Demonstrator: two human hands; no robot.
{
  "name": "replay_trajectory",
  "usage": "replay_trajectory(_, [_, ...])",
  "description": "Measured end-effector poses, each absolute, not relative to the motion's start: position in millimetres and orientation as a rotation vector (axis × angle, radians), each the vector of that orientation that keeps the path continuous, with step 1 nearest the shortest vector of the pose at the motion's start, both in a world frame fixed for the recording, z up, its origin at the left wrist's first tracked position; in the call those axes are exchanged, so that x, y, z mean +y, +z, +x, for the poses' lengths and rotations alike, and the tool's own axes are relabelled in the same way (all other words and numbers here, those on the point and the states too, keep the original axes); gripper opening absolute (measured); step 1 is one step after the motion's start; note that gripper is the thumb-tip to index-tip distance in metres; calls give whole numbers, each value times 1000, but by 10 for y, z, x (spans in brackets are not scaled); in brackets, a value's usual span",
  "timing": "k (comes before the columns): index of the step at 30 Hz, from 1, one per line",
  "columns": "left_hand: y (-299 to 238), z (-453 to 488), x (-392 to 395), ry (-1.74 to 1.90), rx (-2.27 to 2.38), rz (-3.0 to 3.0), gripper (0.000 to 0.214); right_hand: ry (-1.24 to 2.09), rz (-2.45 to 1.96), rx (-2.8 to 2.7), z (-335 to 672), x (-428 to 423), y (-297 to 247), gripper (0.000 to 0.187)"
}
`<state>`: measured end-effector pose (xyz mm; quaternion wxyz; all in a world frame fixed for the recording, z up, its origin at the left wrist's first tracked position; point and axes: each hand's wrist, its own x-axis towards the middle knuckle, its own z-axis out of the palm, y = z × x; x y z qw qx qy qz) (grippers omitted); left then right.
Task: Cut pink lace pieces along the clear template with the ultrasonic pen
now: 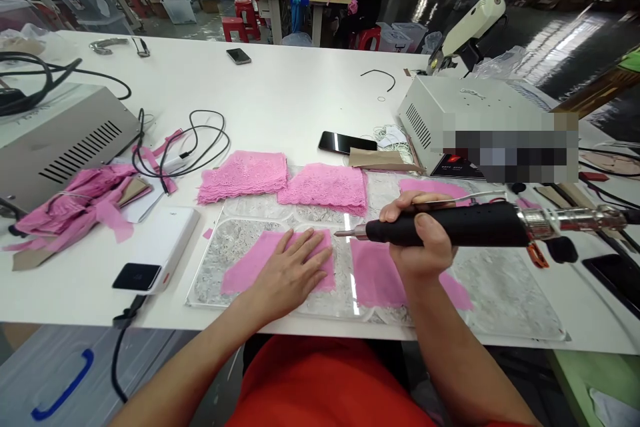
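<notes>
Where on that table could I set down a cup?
The table between far phone, near phone and pink stacks looks bare. Crowded: left end, with grey box, pink bundle; right end, with second grey box; front, left hand on pink cloth, right hand gripping black tool.

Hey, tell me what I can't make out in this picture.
In the head view:
- Left flat pink piece: partly covered by the left grip.
- Black-handled tool: handle partly hidden by the right grip.
- Right grey box: front obscured by pixelation.
- Left grey box: cut off by the left edge.
</notes>
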<state>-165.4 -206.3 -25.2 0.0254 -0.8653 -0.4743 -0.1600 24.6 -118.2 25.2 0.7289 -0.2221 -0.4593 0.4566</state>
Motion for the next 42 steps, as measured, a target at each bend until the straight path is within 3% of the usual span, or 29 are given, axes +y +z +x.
replay_trajectory(29, [-202, -1655, -2065, -482, -1456, -2698, 33, 1121, -488, -1076, 268, -1266, 209, 10])
replay_trajectory(42, [-193, -1490, -2550, -735, -1389, -2692, 30, 1266, -452, -1099, 353, -1354, 257, 12])
